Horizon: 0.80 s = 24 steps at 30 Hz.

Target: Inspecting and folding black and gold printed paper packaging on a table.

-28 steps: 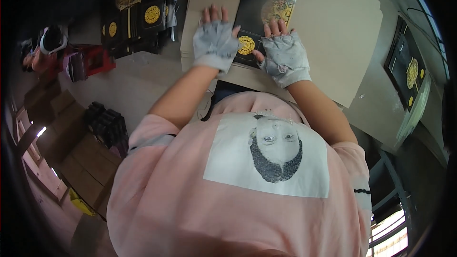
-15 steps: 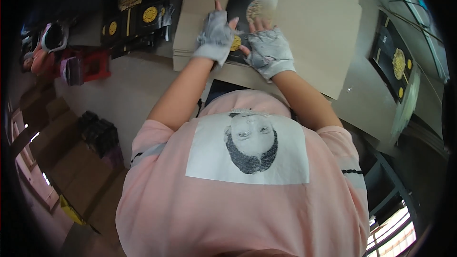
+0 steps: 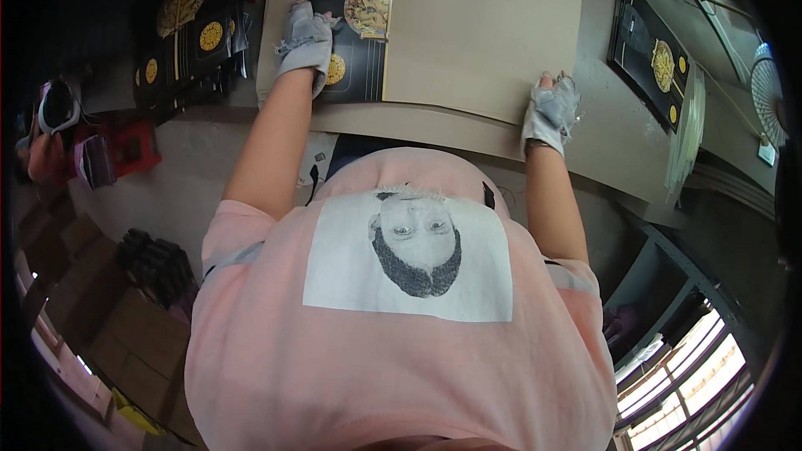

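The glossy black printed panel with a round gold emblem (image 3: 368, 67) lies over the left part of the large grey-beige cardboard sheet (image 3: 484, 42) on the grey worktop (image 3: 622, 169); its long axis runs away from your body; your left grip, a hand in a pale grey fingerless glove (image 3: 307, 38), is the nearer, resting over the panel's left edge; your right grip, gloved alike (image 3: 552, 108), sits at the cardboard's near right corner; whether either grip is closed on anything, I cannot tell.
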{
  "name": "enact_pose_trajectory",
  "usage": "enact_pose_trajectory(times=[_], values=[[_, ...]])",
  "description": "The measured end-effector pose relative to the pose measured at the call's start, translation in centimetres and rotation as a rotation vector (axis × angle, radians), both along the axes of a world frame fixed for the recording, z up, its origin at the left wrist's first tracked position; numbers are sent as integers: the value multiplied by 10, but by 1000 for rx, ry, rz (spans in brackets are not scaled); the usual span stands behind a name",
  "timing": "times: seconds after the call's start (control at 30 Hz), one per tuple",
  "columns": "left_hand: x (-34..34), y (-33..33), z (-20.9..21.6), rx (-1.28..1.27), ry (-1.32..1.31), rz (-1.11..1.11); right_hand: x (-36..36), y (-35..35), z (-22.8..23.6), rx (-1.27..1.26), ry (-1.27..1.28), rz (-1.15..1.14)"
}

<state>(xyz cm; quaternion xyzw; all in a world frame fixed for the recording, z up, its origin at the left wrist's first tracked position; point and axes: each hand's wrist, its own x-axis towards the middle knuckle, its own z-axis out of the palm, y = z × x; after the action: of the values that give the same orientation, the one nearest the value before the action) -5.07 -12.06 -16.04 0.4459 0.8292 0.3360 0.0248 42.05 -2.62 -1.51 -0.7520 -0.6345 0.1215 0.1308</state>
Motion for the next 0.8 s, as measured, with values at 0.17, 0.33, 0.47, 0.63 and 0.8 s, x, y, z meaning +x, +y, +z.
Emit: enact_pose_trajectory(times=[0.17, 0.33, 0.47, 0.63, 0.8], values=[[30, 14, 27, 198, -639, 111, 15, 18, 1, -156, 78, 10], [39, 21, 69, 322, -1150, 314, 28, 44, -5, -594, 268, -113], [40, 23, 53, -101, -419, -13, 74, 65, -29, -543, 99, -140], [26, 15, 19, 154, -767, 144, 36, 41, -3, -506, 605, -199], [37, 22, 26, 251, -729, 159, 24, 48, 9, -495, 620, -452]])
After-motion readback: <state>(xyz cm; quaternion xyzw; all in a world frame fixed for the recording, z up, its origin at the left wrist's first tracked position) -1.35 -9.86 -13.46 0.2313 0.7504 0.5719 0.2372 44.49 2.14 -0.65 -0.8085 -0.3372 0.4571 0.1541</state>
